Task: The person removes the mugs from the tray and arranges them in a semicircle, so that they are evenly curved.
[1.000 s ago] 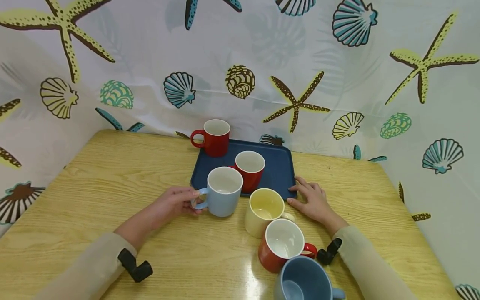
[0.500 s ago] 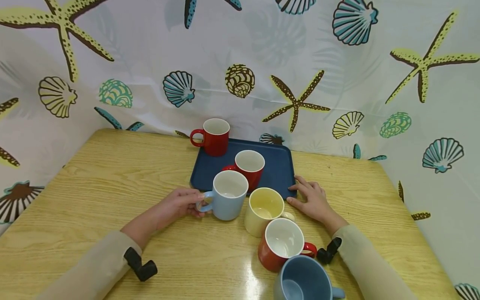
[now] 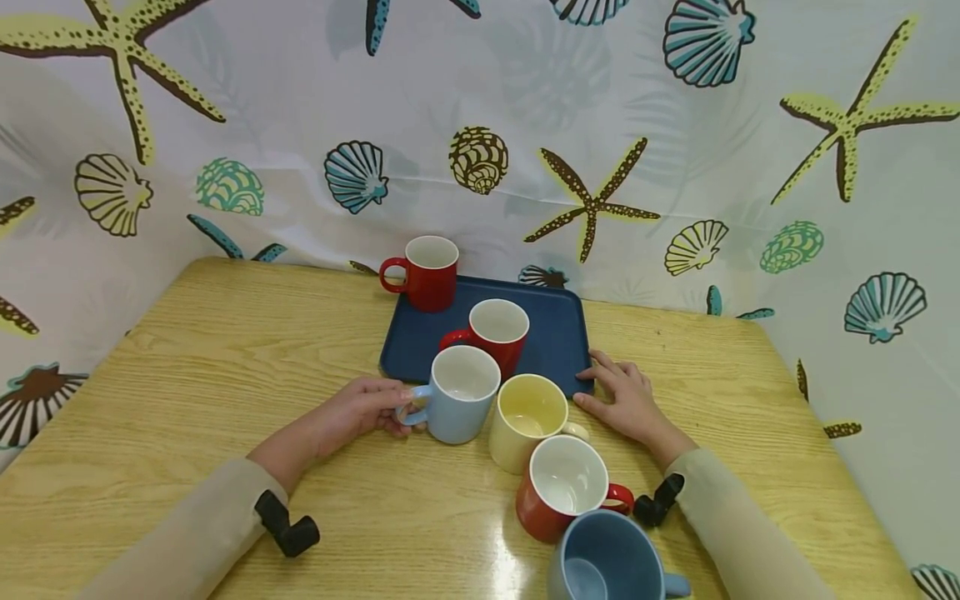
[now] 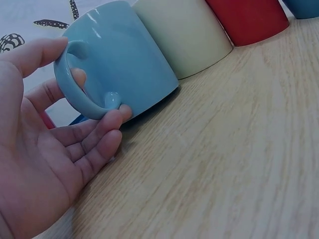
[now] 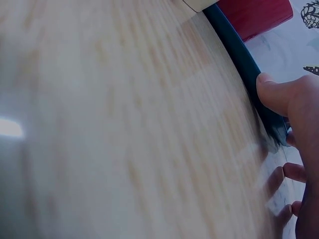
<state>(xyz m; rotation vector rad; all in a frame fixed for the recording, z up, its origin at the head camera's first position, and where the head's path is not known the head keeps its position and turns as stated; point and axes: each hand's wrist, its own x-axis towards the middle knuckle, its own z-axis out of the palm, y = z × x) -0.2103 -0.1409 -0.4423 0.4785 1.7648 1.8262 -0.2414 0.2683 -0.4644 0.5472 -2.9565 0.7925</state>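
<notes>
A light blue mug (image 3: 457, 400) stands in front of the navy tray (image 3: 555, 342), beside the pale yellow mug (image 3: 517, 433). My left hand (image 3: 367, 408) pinches its handle between thumb and fingers; in the left wrist view the handle (image 4: 75, 92) shows clearly. Whether the mug's base rests flat on the table, I cannot tell. My right hand (image 3: 622, 396) rests at the tray's near right corner; its thumb (image 5: 271, 92) touches the tray's front edge, the other fingers lie loosely along the side. Two red mugs are on the tray, one (image 3: 431, 279) at the back left, one (image 3: 504, 329) nearer the front.
From the yellow mug a row runs toward me: a red mug (image 3: 551, 500) with a white inside, then a blue mug (image 3: 607, 558). They stand close together, handles to the right. A shell-patterned cloth (image 3: 420, 100) hangs behind the wooden table (image 3: 262, 333).
My left hand has moved the light blue mug right and slightly toward me, up close to the yellow mug. My right hand has stayed at the tray corner.
</notes>
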